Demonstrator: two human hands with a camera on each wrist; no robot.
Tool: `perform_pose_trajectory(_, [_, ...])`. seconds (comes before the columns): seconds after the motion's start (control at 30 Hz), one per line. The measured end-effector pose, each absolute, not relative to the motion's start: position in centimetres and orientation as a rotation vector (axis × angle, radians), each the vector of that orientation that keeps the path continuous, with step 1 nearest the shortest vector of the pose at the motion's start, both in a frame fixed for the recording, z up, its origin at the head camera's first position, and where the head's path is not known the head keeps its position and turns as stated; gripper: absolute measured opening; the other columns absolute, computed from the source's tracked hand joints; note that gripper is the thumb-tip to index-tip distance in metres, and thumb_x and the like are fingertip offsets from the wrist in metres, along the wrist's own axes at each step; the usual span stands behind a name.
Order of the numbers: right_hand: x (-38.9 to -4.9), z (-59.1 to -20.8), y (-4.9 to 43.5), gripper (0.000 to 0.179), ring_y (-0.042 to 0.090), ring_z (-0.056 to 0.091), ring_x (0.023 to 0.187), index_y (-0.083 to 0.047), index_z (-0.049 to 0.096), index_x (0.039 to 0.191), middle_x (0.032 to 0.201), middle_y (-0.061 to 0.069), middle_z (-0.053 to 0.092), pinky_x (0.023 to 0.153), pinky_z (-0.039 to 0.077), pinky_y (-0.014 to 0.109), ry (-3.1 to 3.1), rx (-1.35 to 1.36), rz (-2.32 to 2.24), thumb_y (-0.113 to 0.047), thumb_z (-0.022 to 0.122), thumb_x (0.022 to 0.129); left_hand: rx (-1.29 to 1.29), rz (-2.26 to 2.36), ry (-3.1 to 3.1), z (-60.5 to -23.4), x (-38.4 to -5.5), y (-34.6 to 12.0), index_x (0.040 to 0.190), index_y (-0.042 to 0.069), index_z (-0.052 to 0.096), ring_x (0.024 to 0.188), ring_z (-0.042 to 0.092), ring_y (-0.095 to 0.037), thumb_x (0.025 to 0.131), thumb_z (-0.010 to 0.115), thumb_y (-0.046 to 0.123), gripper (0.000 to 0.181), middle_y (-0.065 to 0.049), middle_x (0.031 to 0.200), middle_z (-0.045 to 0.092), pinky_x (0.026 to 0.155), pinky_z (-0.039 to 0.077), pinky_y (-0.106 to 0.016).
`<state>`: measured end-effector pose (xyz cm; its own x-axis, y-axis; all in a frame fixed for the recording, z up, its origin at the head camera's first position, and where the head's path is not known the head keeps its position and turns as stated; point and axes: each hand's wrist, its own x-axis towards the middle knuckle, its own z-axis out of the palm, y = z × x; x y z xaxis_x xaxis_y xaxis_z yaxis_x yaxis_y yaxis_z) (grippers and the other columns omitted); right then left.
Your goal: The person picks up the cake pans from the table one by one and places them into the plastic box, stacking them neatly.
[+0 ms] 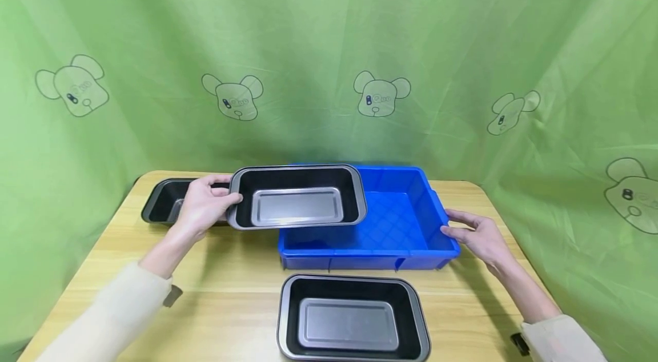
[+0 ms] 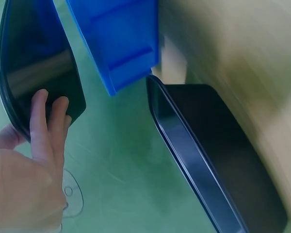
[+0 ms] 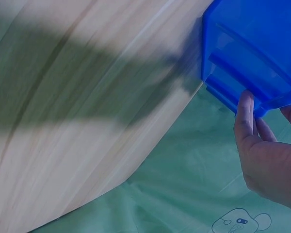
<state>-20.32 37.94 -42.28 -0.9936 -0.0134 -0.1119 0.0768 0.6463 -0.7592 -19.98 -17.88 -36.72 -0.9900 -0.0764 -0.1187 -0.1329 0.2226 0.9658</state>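
Note:
My left hand pinches the left end of a dark loaf pan, thumb over its rim and fingers against its underside. That pan is held up, overlapping the left part of a blue plastic bin in the head view. In the left wrist view the fingers lie along the outside of the held pan. At the bin's right side, my right hand grips the rim between thumb and fingers. The right wrist view has its fingertips against the outer face under the bin's rim.
A second loaf pan sits at the table's front, before the bin. Another pan stands at the back left, partly hidden behind my left hand. The wooden table ends at a green curtain with mouse-like drawings.

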Motion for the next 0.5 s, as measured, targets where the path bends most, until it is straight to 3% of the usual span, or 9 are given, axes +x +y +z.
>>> perform_pose_trajectory(0.17, [-20.4, -42.3, 37.8, 0.069, -0.011, 0.062, 0.104, 0.000, 0.051, 0.153, 0.155, 0.027, 0.054, 0.084, 0.053, 0.007, 2.745, 0.053, -1.283, -0.038, 0.073, 0.100, -0.207, 1.940, 2.400, -36.5, -21.1, -16.5, 0.146, -0.006, 0.052, 0.077, 0.075, -0.010, 0.093, 0.070, 0.000, 0.056, -0.033, 0.126, 0.071, 0.065, 0.067, -0.024])
perform_pose_trajectory(0.3, [-20.4, -42.3, 37.8, 0.068, 0.019, 0.069, 0.124, 0.001, 0.051, 0.153, 0.155, 0.027, 0.054, 0.084, 0.050, 0.006, 2.759, 0.055, -1.258, -0.038, 0.072, 0.101, -0.204, 1.969, 2.377, -36.6, -22.0, -15.4, 0.144, -0.006, 0.053, 0.078, 0.076, -0.013, 0.092, 0.070, -0.002, 0.054, -0.033, 0.126, 0.071, 0.063, 0.067, -0.025])
perform_pose_trajectory(0.4, [-20.5, -42.4, 37.9, 0.068, 0.043, 0.054, 0.143, 0.001, 0.051, 0.154, 0.156, 0.026, 0.054, 0.084, 0.047, 0.006, 2.768, 0.063, -1.244, -0.038, 0.072, 0.101, -0.192, 1.982, 2.365, -36.7, -22.7, -14.5, 0.143, -0.005, 0.054, 0.080, 0.076, -0.015, 0.092, 0.069, -0.003, 0.053, -0.033, 0.126, 0.072, 0.063, 0.067, -0.025])
perform_pose_trajectory(0.5, [-20.5, -42.5, 38.0, 0.069, 0.048, 0.045, 0.148, 0.001, 0.050, 0.154, 0.156, 0.026, 0.053, 0.086, 0.045, 0.008, 2.761, 0.069, -1.245, -0.038, 0.072, 0.101, -0.188, 1.988, 2.362, -36.9, -23.4, -13.6, 0.142, -0.005, 0.055, 0.079, 0.076, -0.015, 0.091, 0.068, -0.003, 0.053, -0.033, 0.125, 0.072, 0.061, 0.067, -0.024])
